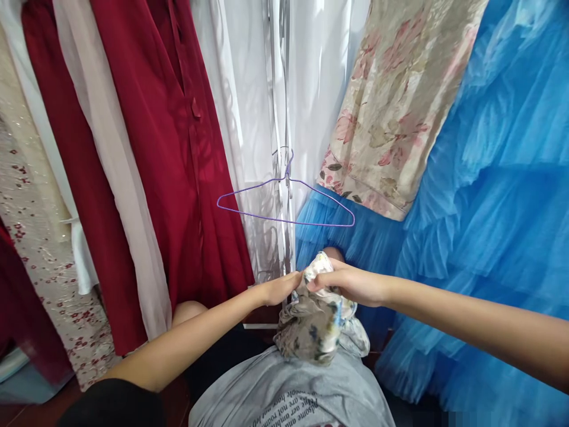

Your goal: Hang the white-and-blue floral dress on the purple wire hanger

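Observation:
A bunched floral garment point(316, 323), grey-beige with white and blue patches, hangs down in front of my grey shirt. My left hand point(281, 289) pinches its upper edge from the left. My right hand point(349, 281) grips the same edge from the right, fingers curled over the cloth. Both hands meet almost fingertip to fingertip. An empty purple wire hanger point(284, 201) hangs just above them on a silver rack pole point(285, 107).
Hanging clothes fill the view: a dark red dress point(173, 148), white sheer fabric point(244, 89), a beige floral dress point(391, 112), a bright blue tulle gown point(498, 207) on the right, and a sequinned cream fabric point(31, 219) at far left.

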`<state>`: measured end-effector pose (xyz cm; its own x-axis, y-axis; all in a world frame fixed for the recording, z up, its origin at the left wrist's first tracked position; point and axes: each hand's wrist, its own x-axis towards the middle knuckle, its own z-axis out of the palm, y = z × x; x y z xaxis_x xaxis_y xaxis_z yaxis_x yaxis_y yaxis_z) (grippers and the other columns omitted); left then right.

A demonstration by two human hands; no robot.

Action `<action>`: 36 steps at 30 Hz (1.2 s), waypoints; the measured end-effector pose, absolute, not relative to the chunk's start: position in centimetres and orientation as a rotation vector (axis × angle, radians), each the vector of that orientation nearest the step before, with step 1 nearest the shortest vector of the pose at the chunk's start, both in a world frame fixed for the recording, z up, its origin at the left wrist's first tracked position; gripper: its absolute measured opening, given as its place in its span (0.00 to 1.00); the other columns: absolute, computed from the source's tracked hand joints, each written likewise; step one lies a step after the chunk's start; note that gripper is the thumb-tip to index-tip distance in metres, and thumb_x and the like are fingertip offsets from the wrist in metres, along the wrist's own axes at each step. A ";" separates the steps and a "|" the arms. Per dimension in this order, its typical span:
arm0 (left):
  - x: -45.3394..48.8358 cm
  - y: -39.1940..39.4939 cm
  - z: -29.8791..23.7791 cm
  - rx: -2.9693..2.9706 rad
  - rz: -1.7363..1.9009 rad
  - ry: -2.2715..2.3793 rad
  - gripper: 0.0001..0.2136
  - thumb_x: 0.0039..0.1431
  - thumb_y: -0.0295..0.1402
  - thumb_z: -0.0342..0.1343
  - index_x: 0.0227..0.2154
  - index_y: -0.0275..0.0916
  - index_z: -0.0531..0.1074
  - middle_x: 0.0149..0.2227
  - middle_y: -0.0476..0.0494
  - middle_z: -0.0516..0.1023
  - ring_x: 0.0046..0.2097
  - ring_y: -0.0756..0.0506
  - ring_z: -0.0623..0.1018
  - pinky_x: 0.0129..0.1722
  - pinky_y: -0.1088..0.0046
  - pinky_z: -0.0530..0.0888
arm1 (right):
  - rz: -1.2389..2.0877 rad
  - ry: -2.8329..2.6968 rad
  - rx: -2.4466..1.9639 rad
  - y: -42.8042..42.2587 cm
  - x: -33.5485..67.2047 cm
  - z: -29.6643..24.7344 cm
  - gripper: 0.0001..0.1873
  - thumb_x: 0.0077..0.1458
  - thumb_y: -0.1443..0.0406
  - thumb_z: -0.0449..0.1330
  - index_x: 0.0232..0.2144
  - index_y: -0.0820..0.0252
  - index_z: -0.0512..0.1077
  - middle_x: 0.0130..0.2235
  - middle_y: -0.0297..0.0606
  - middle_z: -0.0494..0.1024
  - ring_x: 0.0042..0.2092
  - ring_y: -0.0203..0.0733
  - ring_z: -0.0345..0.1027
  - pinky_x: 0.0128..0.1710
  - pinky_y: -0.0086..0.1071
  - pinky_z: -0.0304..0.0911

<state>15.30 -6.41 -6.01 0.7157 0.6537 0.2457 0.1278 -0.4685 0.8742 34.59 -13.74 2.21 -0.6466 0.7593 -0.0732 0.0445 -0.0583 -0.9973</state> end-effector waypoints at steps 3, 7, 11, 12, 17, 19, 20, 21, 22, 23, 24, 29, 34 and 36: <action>12.8 -5.8 -5.8 2.246 0.562 0.605 0.24 0.55 0.55 0.61 0.21 0.37 0.72 0.21 0.50 0.69 0.29 0.48 0.67 0.39 0.70 0.67 | 1.616 -2.096 -0.904 -13.0 37.2 4.1 0.09 0.43 0.65 0.70 0.27 0.64 0.76 0.27 0.30 0.75 0.30 0.35 0.66 0.32 0.28 0.62; 9.1 -3.7 -4.1 2.673 0.485 0.777 0.21 0.60 0.48 0.59 0.20 0.36 0.70 0.20 0.52 0.65 0.25 0.51 0.63 0.33 0.74 0.63 | 1.217 -2.230 -1.086 -9.6 42.2 6.1 0.13 0.41 0.68 0.68 0.34 0.64 0.79 0.33 0.33 0.80 0.34 0.41 0.71 0.34 0.30 0.66; 6.8 -2.1 -1.9 2.622 0.589 0.909 0.19 0.62 0.46 0.57 0.25 0.35 0.77 0.22 0.51 0.69 0.25 0.51 0.66 0.28 0.75 0.60 | 0.803 -1.879 -1.246 -4.3 47.2 7.5 0.11 0.40 0.66 0.66 0.30 0.64 0.80 0.30 0.35 0.81 0.33 0.43 0.72 0.33 0.30 0.66; 6.5 -2.0 -1.4 2.588 0.626 0.957 0.19 0.61 0.46 0.57 0.25 0.35 0.78 0.22 0.51 0.70 0.25 0.50 0.67 0.28 0.76 0.61 | 0.738 -1.746 -1.237 -3.0 48.0 7.8 0.09 0.40 0.66 0.67 0.28 0.64 0.79 0.28 0.35 0.80 0.31 0.42 0.71 0.32 0.30 0.65; 5.6 -2.5 1.0 2.356 0.945 1.173 0.17 0.56 0.47 0.60 0.27 0.36 0.80 0.23 0.50 0.74 0.29 0.46 0.71 0.29 0.74 0.65 | 0.759 -1.487 -1.188 2.7 46.8 8.6 0.06 0.47 0.65 0.67 0.26 0.62 0.74 0.23 0.33 0.75 0.27 0.37 0.67 0.27 0.27 0.61; 4.9 -3.0 1.9 2.314 1.064 1.224 0.17 0.55 0.46 0.61 0.26 0.35 0.79 0.24 0.49 0.73 0.29 0.46 0.71 0.29 0.74 0.65 | 0.871 -1.511 -1.159 4.2 44.6 8.4 0.05 0.52 0.66 0.65 0.28 0.63 0.75 0.25 0.36 0.77 0.28 0.37 0.69 0.28 0.26 0.64; 4.5 -3.2 2.3 2.310 1.113 1.246 0.17 0.55 0.46 0.60 0.25 0.35 0.78 0.24 0.49 0.72 0.29 0.47 0.70 0.29 0.74 0.64 | 0.944 -1.524 -1.140 4.7 43.4 8.2 0.05 0.54 0.66 0.65 0.29 0.64 0.75 0.27 0.38 0.78 0.29 0.38 0.70 0.29 0.27 0.65; 3.9 -3.3 2.7 2.312 1.163 1.271 0.17 0.55 0.47 0.60 0.24 0.35 0.76 0.24 0.49 0.72 0.29 0.47 0.70 0.29 0.74 0.64 | 1.021 -1.536 -1.119 5.1 42.3 8.0 0.05 0.56 0.66 0.64 0.31 0.64 0.75 0.29 0.40 0.80 0.30 0.39 0.72 0.31 0.27 0.67; 3.1 -3.3 3.1 2.314 1.216 1.301 0.18 0.55 0.47 0.59 0.23 0.36 0.75 0.24 0.49 0.72 0.29 0.47 0.69 0.29 0.73 0.64 | 1.095 -1.545 -1.098 5.4 41.4 7.8 0.06 0.58 0.66 0.62 0.32 0.64 0.75 0.30 0.42 0.80 0.31 0.41 0.73 0.33 0.29 0.69; 2.2 -3.3 3.5 2.318 1.273 1.338 0.18 0.56 0.47 0.58 0.22 0.36 0.74 0.24 0.48 0.72 0.29 0.47 0.69 0.29 0.72 0.64 | 1.161 -1.549 -1.076 5.5 40.6 7.7 0.06 0.60 0.66 0.61 0.32 0.65 0.75 0.31 0.43 0.81 0.32 0.42 0.75 0.34 0.31 0.71; 1.3 -3.1 3.8 2.335 1.324 1.383 0.18 0.57 0.47 0.57 0.22 0.37 0.74 0.24 0.47 0.73 0.29 0.46 0.70 0.30 0.71 0.65 | 1.215 -1.549 -1.054 5.5 40.0 7.7 0.07 0.61 0.66 0.60 0.33 0.65 0.74 0.31 0.45 0.81 0.33 0.43 0.75 0.35 0.32 0.72; -4.1 -1.5 4.7 2.773 1.086 1.616 0.15 0.60 0.44 0.51 0.26 0.42 0.77 0.31 0.42 0.80 0.37 0.40 0.75 0.52 0.58 0.65 | 1.349 -1.546 -0.949 4.6 39.3 8.4 0.05 0.60 0.71 0.59 0.36 0.66 0.75 0.33 0.44 0.82 0.33 0.41 0.76 0.37 0.31 0.73; -6.4 1.4 6.3 2.757 1.020 1.839 0.12 0.60 0.40 0.50 0.33 0.43 0.77 0.40 0.38 0.82 0.49 0.34 0.75 0.59 0.51 0.58 | 1.407 -1.578 -0.911 4.3 39.8 9.8 0.07 0.57 0.71 0.62 0.40 0.66 0.77 0.38 0.47 0.83 0.36 0.43 0.77 0.40 0.31 0.73; -5.7 3.1 7.6 2.675 1.142 1.890 0.12 0.61 0.39 0.49 0.37 0.42 0.77 0.44 0.35 0.81 0.52 0.31 0.72 0.58 0.48 0.59 | 1.418 -1.578 -0.927 4.6 40.0 10.2 0.08 0.56 0.70 0.63 0.39 0.66 0.77 0.37 0.47 0.83 0.36 0.44 0.77 0.39 0.32 0.74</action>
<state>-5.67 3.09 7.59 0.2109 0.7123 0.6695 0.9240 -0.3688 0.1012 40.04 4.56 10.24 -0.4084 0.9084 0.0899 0.0076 0.1019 -0.9948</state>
